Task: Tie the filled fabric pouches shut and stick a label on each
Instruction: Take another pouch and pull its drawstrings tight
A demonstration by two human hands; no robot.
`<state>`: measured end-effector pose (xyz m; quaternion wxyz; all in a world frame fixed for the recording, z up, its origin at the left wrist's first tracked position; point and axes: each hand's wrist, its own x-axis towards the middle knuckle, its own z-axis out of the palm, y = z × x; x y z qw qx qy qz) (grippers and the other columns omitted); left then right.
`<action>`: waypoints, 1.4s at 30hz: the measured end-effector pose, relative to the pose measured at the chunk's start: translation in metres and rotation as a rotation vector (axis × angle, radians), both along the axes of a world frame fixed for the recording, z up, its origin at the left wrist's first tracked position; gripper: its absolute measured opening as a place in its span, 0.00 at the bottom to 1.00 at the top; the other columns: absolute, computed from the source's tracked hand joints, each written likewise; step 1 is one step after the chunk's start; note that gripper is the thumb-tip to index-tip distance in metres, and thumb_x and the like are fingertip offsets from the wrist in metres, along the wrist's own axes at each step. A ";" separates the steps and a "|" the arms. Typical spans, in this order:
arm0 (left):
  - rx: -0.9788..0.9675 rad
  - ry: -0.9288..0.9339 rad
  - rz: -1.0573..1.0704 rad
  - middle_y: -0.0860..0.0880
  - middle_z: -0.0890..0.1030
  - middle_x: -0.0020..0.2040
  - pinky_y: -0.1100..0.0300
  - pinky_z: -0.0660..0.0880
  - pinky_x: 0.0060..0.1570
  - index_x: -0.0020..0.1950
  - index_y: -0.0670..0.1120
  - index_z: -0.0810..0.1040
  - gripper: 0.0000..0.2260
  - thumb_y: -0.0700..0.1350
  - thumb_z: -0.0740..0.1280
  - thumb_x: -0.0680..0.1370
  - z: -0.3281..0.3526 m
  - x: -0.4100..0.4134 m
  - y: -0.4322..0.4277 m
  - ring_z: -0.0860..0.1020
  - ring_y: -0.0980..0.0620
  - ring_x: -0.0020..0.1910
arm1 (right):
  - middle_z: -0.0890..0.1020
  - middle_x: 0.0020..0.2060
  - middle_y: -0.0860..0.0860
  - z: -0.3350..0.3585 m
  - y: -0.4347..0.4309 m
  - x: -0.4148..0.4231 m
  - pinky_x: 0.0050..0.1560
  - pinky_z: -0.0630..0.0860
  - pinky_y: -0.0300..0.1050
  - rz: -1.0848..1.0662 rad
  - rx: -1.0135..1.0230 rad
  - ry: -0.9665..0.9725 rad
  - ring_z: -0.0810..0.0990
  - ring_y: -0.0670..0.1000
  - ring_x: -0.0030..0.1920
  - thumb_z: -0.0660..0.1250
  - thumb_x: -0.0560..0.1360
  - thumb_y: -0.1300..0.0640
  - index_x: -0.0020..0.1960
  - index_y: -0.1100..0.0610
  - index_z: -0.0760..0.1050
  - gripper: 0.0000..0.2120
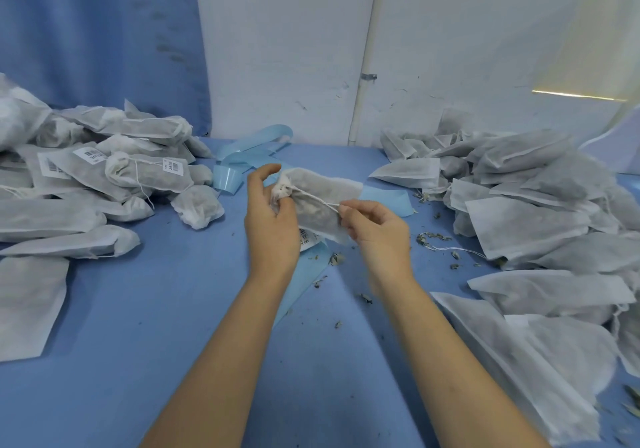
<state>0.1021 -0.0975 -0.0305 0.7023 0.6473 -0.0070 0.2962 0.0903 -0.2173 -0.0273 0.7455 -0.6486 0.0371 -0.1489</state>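
Left hand (270, 219) grips pouch (322, 202); right hand (377, 229) pinches drawstring (315, 198)

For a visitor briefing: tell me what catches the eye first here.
At the centre, the left hand grips the gathered neck of a filled pouch while the right hand pinches its string taut. Heaps flank them on the blue table: tied, labelled pouches at the left, flat pouches at the right.

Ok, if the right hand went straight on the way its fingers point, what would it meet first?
Probably the pouch gripped by the left hand; the right hand pinches its drawstring right beside it.
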 end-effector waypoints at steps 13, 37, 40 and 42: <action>-0.399 0.088 -0.207 0.50 0.78 0.53 0.55 0.76 0.54 0.63 0.53 0.70 0.16 0.38 0.59 0.78 0.007 -0.001 0.000 0.79 0.57 0.47 | 0.84 0.40 0.49 0.001 0.002 -0.001 0.49 0.80 0.42 0.117 0.222 0.117 0.83 0.45 0.43 0.71 0.74 0.61 0.44 0.57 0.81 0.01; -0.349 0.169 -0.130 0.50 0.83 0.45 0.65 0.78 0.37 0.54 0.46 0.76 0.07 0.38 0.66 0.77 0.009 0.001 0.001 0.81 0.55 0.42 | 0.79 0.34 0.53 -0.012 0.012 -0.005 0.29 0.75 0.40 0.032 0.027 0.152 0.77 0.50 0.31 0.60 0.76 0.61 0.39 0.59 0.74 0.09; -0.274 0.227 -0.126 0.57 0.78 0.31 0.68 0.73 0.29 0.44 0.49 0.76 0.05 0.39 0.65 0.75 0.008 0.002 0.003 0.78 0.58 0.33 | 0.74 0.20 0.50 -0.016 0.003 -0.004 0.25 0.67 0.37 -0.023 -0.361 0.245 0.69 0.47 0.20 0.56 0.76 0.56 0.27 0.58 0.73 0.20; -0.221 0.252 -0.144 0.60 0.75 0.26 0.68 0.71 0.25 0.39 0.50 0.75 0.07 0.39 0.63 0.75 0.008 0.002 0.002 0.75 0.62 0.27 | 0.74 0.17 0.49 -0.020 0.000 -0.004 0.29 0.69 0.39 -0.010 -0.588 0.310 0.71 0.49 0.22 0.55 0.75 0.54 0.22 0.57 0.72 0.25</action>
